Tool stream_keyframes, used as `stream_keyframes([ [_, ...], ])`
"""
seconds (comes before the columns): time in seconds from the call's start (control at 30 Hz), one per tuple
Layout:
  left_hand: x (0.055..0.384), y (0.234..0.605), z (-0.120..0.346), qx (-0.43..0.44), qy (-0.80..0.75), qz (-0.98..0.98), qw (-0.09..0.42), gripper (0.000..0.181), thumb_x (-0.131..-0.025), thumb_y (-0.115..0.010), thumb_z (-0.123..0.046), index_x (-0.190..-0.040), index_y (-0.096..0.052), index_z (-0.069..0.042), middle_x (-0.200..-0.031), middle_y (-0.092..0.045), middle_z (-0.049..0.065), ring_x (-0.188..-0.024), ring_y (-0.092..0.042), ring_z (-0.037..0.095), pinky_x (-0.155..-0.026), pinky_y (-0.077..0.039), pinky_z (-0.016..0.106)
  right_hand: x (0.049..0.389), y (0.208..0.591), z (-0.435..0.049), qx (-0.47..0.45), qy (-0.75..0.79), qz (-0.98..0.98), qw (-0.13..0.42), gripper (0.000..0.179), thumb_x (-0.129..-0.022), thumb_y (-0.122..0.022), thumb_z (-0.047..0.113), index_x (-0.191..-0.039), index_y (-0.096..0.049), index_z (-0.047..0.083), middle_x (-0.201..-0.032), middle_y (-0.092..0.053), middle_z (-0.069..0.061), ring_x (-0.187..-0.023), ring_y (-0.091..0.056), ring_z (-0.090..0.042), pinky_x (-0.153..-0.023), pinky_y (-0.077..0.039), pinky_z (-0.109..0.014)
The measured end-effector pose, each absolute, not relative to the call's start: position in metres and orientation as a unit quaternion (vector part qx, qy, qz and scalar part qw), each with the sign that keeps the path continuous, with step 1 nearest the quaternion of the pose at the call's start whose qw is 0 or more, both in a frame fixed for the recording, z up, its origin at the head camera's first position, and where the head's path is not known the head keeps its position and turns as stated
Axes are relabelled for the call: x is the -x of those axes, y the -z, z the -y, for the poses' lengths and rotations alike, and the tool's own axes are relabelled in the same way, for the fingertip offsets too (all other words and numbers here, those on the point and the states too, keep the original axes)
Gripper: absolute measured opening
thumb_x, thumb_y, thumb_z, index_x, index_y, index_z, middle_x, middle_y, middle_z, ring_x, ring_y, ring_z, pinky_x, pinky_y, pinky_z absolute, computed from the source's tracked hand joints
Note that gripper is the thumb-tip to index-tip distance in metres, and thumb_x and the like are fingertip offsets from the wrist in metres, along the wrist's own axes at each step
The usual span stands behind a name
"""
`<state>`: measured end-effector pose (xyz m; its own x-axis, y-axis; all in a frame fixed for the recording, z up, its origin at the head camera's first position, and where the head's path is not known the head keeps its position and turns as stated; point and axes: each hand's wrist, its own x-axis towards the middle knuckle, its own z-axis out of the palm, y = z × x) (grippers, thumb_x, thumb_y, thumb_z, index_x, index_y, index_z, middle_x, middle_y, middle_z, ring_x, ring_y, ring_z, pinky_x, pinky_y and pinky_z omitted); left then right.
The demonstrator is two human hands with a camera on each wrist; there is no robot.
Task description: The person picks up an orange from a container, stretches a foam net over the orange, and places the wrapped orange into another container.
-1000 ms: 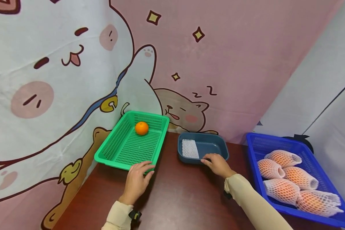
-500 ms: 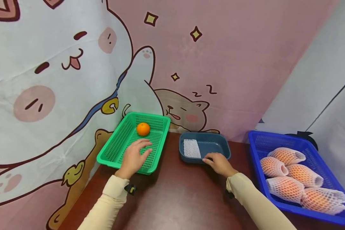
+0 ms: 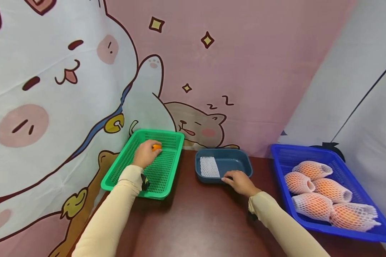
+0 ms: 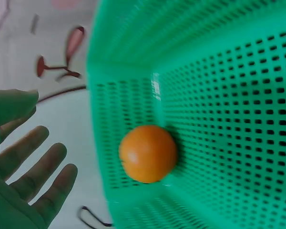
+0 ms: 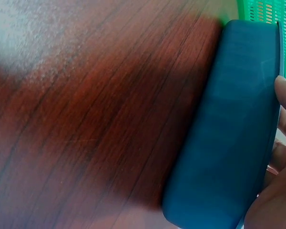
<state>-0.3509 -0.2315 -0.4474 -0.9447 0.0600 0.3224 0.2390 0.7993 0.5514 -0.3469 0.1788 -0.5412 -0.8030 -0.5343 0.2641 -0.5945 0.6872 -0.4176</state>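
Observation:
In the head view my left hand (image 3: 143, 154) reaches over the green basket (image 3: 172, 178), partly covering the orange (image 3: 156, 146) at its far end. The left wrist view has the fingers of that hand (image 4: 28, 171) spread and apart from the orange (image 4: 148, 153). My right hand (image 3: 241, 182) pinches the near rim of the dark blue dish (image 3: 233, 165), its thumb at the rim and its other fingers on the inner side. A white foam net sleeve (image 3: 209, 167) lies flat in the dish's left half.
A blue basket (image 3: 361, 192) at the right holds several orange fruits in foam nets (image 3: 313, 206). Everything stands on a dark red-brown table (image 3: 193, 221). A cartoon-printed cloth (image 3: 244, 78) hangs right behind the containers.
My left hand has moved from the green basket's near rim, up and forward over the orange. The right hand stays at the dish's rim. The whole view has shifted slightly.

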Motion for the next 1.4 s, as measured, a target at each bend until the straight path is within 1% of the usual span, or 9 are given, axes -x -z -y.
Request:
stream_keyframes([
  [0.13, 0.367, 0.463, 0.237, 0.045, 0.314, 0.941, 0.118, 0.034, -0.091, -0.068, -0.016, -0.123, -0.065, -0.005, -0.125, -0.059, 0.019, -0.105, -0.058, 0.037, -0.085, -0.047, 0.052, 0.349, 0.544, -0.178, -0.308, -0.249, 0.916, 0.06, 0.007, -0.092, -0.068, 0.022, -0.092, -0.073, 0.018, -0.083, -0.066, 0.011, -0.08, -0.062, -0.013, -0.077, -0.051, -0.041],
  [0.37, 0.395, 0.489, 0.248, 0.016, 0.287, 0.954, 0.084, 0.045, -0.091, -0.067, -0.018, -0.133, -0.057, -0.003, -0.127, -0.052, 0.024, -0.106, -0.053, 0.042, -0.084, -0.046, 0.055, 0.345, 0.54, -0.177, -0.305, -0.242, 0.919, 0.06, 0.008, -0.092, -0.068, 0.022, -0.093, -0.073, 0.016, -0.084, -0.067, 0.009, -0.081, -0.062, -0.015, -0.078, -0.051, -0.042],
  [0.6, 0.417, 0.503, 0.248, -0.015, 0.276, 0.96, 0.045, 0.059, -0.091, -0.066, -0.019, -0.143, -0.044, -0.004, -0.139, -0.04, 0.028, -0.113, -0.048, 0.048, -0.085, -0.045, 0.057, 0.342, 0.536, -0.179, -0.295, -0.229, 0.926, 0.06, 0.011, -0.092, -0.068, 0.025, -0.094, -0.073, 0.016, -0.085, -0.067, 0.007, -0.082, -0.062, -0.015, -0.079, -0.051, -0.041],
  [0.7, 0.425, 0.509, 0.246, -0.016, 0.27, 0.962, 0.03, 0.063, -0.09, -0.067, -0.019, -0.145, -0.04, -0.002, -0.143, -0.035, 0.029, -0.116, -0.044, 0.051, -0.087, -0.044, 0.058, 0.341, 0.535, -0.18, -0.295, -0.228, 0.926, 0.063, 0.011, -0.092, -0.067, 0.025, -0.094, -0.073, 0.016, -0.085, -0.067, 0.007, -0.082, -0.062, -0.015, -0.078, -0.051, -0.04],
  [0.83, 0.43, 0.513, 0.244, -0.021, 0.255, 0.967, 0.007, 0.067, -0.09, -0.067, -0.02, -0.147, -0.036, -0.001, -0.145, -0.03, 0.032, -0.116, -0.04, 0.056, -0.086, -0.043, 0.06, 0.34, 0.536, -0.178, -0.301, -0.23, 0.923, 0.067, 0.011, -0.092, -0.067, 0.025, -0.094, -0.073, 0.016, -0.084, -0.067, 0.007, -0.081, -0.062, -0.014, -0.076, -0.051, -0.039],
  [0.97, 0.431, 0.517, 0.246, -0.038, 0.246, 0.968, -0.015, 0.069, -0.09, -0.066, -0.021, -0.148, -0.034, -0.002, -0.144, -0.026, 0.034, -0.115, -0.037, 0.059, -0.085, -0.042, 0.062, 0.337, 0.54, -0.176, -0.309, -0.228, 0.921, 0.071, 0.011, -0.093, -0.067, 0.025, -0.094, -0.073, 0.016, -0.084, -0.066, 0.008, -0.08, -0.062, -0.013, -0.075, -0.051, -0.038],
  [1.13, 0.431, 0.52, 0.251, -0.05, 0.257, 0.965, -0.024, 0.068, -0.09, -0.066, -0.02, -0.148, -0.034, -0.003, -0.143, -0.023, 0.035, -0.114, -0.036, 0.059, -0.082, -0.043, 0.063, 0.335, 0.543, -0.174, -0.314, -0.226, 0.919, 0.078, 0.011, -0.092, -0.067, 0.025, -0.093, -0.073, 0.016, -0.084, -0.067, 0.008, -0.079, -0.061, -0.013, -0.074, -0.051, -0.037],
  [1.4, 0.444, 0.526, 0.254, -0.044, 0.266, 0.963, -0.017, 0.061, -0.089, -0.067, -0.018, -0.142, -0.038, -0.007, -0.133, -0.03, 0.034, -0.108, -0.04, 0.056, -0.076, -0.043, 0.063, 0.339, 0.541, -0.177, -0.305, -0.218, 0.923, 0.083, 0.012, -0.092, -0.067, 0.027, -0.094, -0.073, 0.017, -0.084, -0.066, 0.007, -0.08, -0.061, -0.014, -0.075, -0.05, -0.037],
])
